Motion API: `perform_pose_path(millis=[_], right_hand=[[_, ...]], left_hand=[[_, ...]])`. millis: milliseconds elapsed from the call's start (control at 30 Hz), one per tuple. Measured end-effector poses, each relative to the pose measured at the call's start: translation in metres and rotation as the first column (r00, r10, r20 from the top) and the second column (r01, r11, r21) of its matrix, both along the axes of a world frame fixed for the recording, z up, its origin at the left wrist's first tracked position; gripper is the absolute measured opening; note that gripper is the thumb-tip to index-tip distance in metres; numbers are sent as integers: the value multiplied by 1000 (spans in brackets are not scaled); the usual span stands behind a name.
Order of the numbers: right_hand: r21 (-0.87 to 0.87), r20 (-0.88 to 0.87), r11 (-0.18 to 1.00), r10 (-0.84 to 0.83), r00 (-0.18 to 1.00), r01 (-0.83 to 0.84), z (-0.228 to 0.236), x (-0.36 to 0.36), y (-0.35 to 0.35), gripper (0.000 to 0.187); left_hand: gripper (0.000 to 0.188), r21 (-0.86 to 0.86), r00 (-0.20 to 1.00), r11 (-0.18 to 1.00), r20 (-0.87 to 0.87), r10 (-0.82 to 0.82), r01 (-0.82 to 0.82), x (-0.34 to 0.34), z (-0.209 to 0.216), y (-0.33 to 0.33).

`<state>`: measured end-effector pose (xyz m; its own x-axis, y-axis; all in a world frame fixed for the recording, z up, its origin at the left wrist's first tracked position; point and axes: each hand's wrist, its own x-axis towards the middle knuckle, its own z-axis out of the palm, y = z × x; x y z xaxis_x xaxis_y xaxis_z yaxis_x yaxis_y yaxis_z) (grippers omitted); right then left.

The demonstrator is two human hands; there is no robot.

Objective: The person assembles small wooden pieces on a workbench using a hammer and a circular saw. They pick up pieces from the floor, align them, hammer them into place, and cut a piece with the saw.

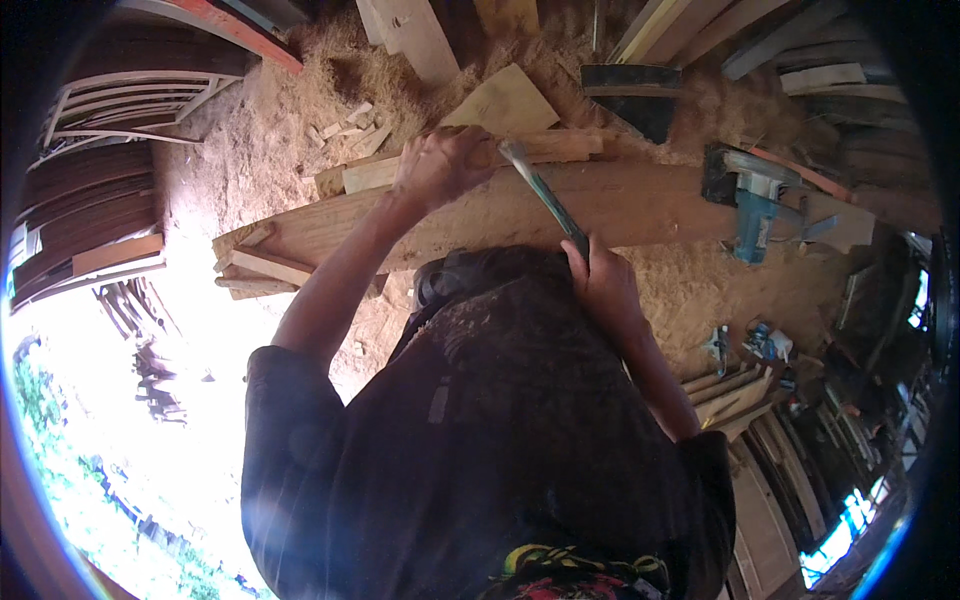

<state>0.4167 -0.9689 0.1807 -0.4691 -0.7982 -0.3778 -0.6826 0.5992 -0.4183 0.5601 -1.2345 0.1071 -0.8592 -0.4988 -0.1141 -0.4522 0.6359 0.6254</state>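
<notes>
Here, a plank [630, 205] crosses sawdust [680, 290]; left hand [436, 170] clasps wood [565, 147], right hand [606, 284] a hammer [543, 195].

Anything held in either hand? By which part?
Right hand: a hammer, by its handle's near end. Left hand: at the wood strips; whether it holds one can't be told.

Woodworking workshop | sawdust-covered ground [265, 130] | stacked planks [90, 190] | teal power tool [755, 218]
</notes>
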Motion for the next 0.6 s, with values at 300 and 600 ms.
perform_pose_path(millis=[300, 600], right_hand=[[-249, 128, 962, -81, 988, 111, 18, 10, -2, 38], [-238, 225, 957, -112, 968, 166, -4, -13, -2, 38]], left_hand=[[46, -98, 1000, 995, -7, -22, 21, 2, -7, 2], [40, -79, 980, 996, -192, -57, 42, 10, -8, 2]])
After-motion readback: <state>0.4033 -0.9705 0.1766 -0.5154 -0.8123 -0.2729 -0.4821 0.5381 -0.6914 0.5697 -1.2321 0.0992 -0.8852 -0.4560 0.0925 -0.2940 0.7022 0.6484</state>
